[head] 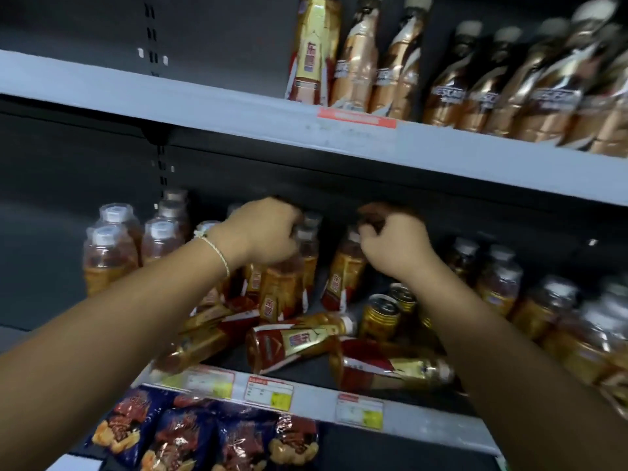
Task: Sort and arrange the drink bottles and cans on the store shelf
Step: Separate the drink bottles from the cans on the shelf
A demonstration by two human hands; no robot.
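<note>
Left hand [268, 232]: I see it gripping an upright bottle [289, 283] top.
Right hand [394, 246]: curled on another bottle [343, 277] top.

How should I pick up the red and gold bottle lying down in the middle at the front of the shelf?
Grab the lying bottle around its wide body, coming from the front and above. It lies on its side, cap pointing right toward the gold can, so the cap is awkward to pinch, while the fat middle faces you openly, probably easiest.
</note>
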